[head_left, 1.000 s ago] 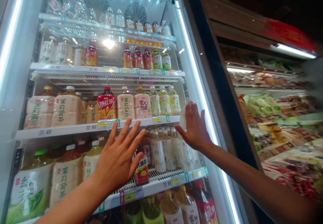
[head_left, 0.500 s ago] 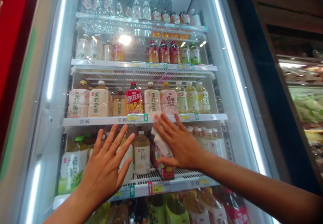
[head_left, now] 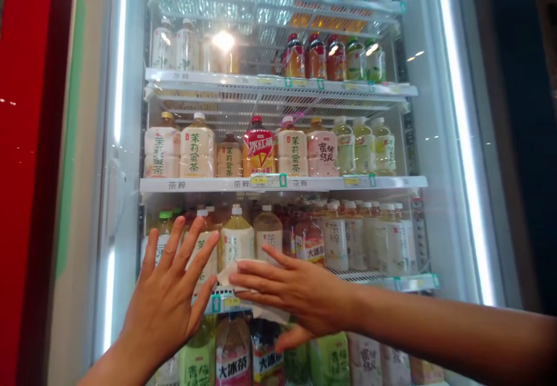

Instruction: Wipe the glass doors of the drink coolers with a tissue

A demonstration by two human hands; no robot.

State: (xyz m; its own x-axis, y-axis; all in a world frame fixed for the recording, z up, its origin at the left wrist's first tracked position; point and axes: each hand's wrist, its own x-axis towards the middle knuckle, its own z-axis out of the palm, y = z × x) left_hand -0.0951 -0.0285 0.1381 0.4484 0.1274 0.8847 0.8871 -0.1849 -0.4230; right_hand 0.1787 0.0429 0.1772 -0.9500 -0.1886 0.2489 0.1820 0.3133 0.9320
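My left hand (head_left: 167, 299) lies flat with fingers spread on the glass door (head_left: 439, 188) of a lit drinks fridge, low on the left. My right hand (head_left: 289, 293) presses a white cloth (head_left: 243, 281) flat against the same glass, fingers stretched out pointing left, just right of the left hand. The cloth shows above the fingertips and below the palm. Behind the glass stand rows of bottled teas (head_left: 261, 151) on white wire shelves (head_left: 282, 184).
A red panel (head_left: 24, 142) and a beige strip (head_left: 80, 159) border the fridge on the left. Bright light strips (head_left: 463, 142) run down both door edges. A dark frame (head_left: 517, 130) stands to the right.
My right hand with the cloth has swept left and down across the glass, from the right side to beside my left hand. The view has shifted left; the neighbouring food case is out of sight.
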